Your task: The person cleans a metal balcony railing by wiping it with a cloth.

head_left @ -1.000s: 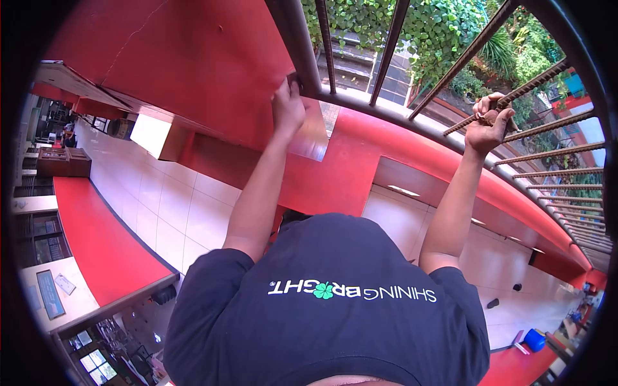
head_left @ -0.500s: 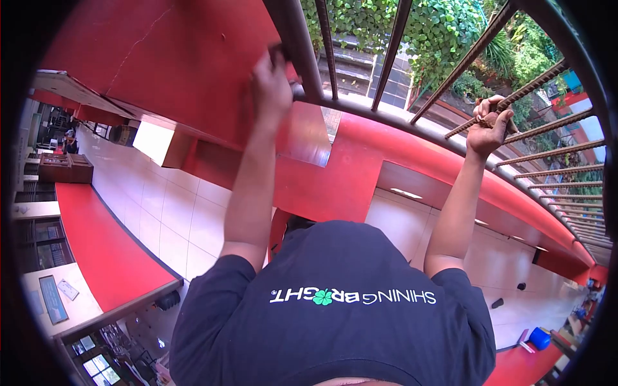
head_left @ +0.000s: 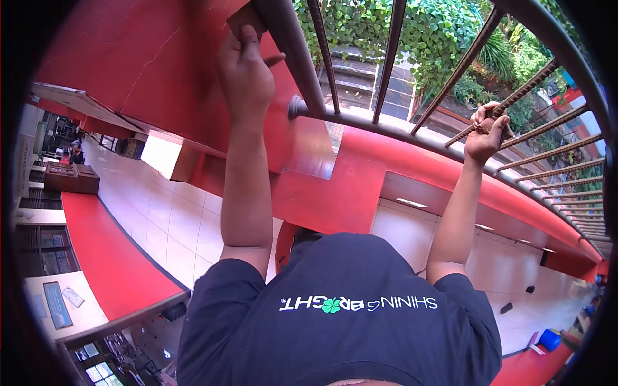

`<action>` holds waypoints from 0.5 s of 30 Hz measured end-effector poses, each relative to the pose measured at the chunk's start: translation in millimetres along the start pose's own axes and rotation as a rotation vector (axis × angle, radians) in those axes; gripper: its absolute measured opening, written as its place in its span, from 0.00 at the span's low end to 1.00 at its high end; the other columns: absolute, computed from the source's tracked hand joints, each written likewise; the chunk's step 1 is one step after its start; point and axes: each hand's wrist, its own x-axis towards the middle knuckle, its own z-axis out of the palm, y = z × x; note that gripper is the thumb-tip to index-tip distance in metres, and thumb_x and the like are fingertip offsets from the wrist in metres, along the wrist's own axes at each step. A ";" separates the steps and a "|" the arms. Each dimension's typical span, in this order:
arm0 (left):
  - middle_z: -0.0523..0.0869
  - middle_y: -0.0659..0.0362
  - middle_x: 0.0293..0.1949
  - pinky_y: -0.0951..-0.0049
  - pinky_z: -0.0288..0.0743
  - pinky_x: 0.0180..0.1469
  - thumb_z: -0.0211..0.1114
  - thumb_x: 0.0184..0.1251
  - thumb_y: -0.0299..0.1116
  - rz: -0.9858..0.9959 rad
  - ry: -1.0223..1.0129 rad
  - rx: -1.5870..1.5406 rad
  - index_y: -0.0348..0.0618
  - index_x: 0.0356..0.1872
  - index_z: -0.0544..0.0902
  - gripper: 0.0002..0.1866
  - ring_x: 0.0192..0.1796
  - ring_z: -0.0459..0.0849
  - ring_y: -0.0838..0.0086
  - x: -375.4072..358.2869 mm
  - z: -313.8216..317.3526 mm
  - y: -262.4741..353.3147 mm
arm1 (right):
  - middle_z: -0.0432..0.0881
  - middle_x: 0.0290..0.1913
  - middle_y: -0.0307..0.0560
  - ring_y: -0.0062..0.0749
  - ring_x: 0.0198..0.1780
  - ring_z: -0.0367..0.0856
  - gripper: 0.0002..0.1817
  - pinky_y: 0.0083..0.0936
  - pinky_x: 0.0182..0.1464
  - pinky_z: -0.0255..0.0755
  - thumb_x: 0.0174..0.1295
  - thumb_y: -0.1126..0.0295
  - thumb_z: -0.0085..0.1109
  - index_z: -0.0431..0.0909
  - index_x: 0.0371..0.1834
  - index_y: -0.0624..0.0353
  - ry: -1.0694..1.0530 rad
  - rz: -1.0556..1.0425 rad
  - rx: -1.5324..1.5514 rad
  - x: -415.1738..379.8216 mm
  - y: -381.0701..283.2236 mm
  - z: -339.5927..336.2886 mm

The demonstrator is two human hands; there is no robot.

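The left hand (head_left: 247, 78) pinches a brown piece (head_left: 245, 19) between thumb and fingers, at the red surface (head_left: 161, 80) just beside the dark pipe (head_left: 290, 53). The right hand (head_left: 486, 134) is closed around a ribbed bar (head_left: 528, 86). Caution: reduced thumb pressure could let the brown piece slip; sideways drift could knock the knuckles against the dark pipe; a loosened right hand could reduce support. The brown piece appears flat, matte and straight-edged; its underside is hidden.
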 end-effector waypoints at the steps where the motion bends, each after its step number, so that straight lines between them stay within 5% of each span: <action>1: 0.89 0.55 0.49 0.73 0.87 0.31 0.44 0.86 0.40 0.075 0.022 0.029 0.36 0.57 0.81 0.20 0.43 0.90 0.73 -0.5 2.6 3.8 | 0.68 0.30 0.38 0.22 0.29 0.66 0.31 0.22 0.33 0.61 0.76 0.40 0.47 0.75 0.44 0.64 -0.009 -0.003 0.003 0.3 -0.8 -0.5; 4: 0.90 0.55 0.50 0.70 0.87 0.29 0.45 0.86 0.43 -0.316 -0.016 0.200 0.35 0.58 0.81 0.22 0.44 0.90 0.72 -67.9 5.8 -119.9 | 0.68 0.30 0.37 0.22 0.29 0.65 0.31 0.23 0.33 0.61 0.76 0.40 0.47 0.74 0.44 0.63 -0.044 0.014 0.011 0.8 1.0 -5.0; 7: 0.90 0.55 0.47 0.70 0.87 0.29 0.46 0.86 0.44 -0.110 -0.058 0.114 0.35 0.58 0.81 0.23 0.42 0.90 0.72 -41.0 -4.2 -118.2 | 0.67 0.29 0.37 0.22 0.29 0.64 0.30 0.22 0.34 0.59 0.77 0.40 0.45 0.74 0.44 0.63 -0.033 0.015 0.018 1.4 0.6 -2.9; 8: 0.91 0.56 0.44 0.71 0.86 0.29 0.46 0.86 0.45 -0.186 -0.026 0.088 0.35 0.56 0.82 0.23 0.39 0.90 0.72 -14.8 -2.5 -68.4 | 0.67 0.29 0.38 0.22 0.29 0.64 0.30 0.22 0.33 0.59 0.77 0.41 0.45 0.73 0.44 0.63 -0.054 0.028 0.014 1.2 0.7 -4.8; 10: 0.91 0.55 0.45 0.71 0.85 0.30 0.46 0.86 0.46 0.058 -0.044 0.055 0.34 0.53 0.82 0.23 0.39 0.90 0.72 30.4 -3.5 -2.6 | 0.67 0.28 0.38 0.22 0.28 0.63 0.31 0.22 0.33 0.59 0.77 0.39 0.45 0.73 0.44 0.63 -0.053 0.028 0.016 0.1 -2.1 -0.6; 13: 0.91 0.55 0.43 0.71 0.83 0.30 0.47 0.86 0.44 -0.034 -0.059 0.095 0.35 0.50 0.82 0.22 0.37 0.90 0.73 13.7 -2.3 -41.1 | 0.67 0.27 0.38 0.22 0.27 0.64 0.32 0.22 0.31 0.60 0.76 0.38 0.45 0.73 0.43 0.62 -0.074 0.023 0.029 3.6 -1.2 -5.7; 14: 0.90 0.55 0.39 0.68 0.82 0.35 0.47 0.86 0.43 -0.245 -0.009 0.056 0.37 0.52 0.82 0.20 0.37 0.89 0.71 -20.0 4.4 -72.7 | 0.67 0.28 0.38 0.22 0.27 0.64 0.32 0.21 0.31 0.60 0.76 0.37 0.45 0.73 0.43 0.62 -0.102 0.048 0.064 6.8 0.2 -9.6; 15: 0.89 0.55 0.37 0.67 0.82 0.38 0.48 0.86 0.43 -0.206 0.012 0.208 0.38 0.53 0.83 0.20 0.38 0.89 0.69 -61.1 4.1 -132.2 | 0.68 0.28 0.39 0.22 0.26 0.65 0.33 0.21 0.30 0.60 0.75 0.36 0.45 0.72 0.42 0.62 -0.121 0.074 0.097 7.3 1.4 -12.0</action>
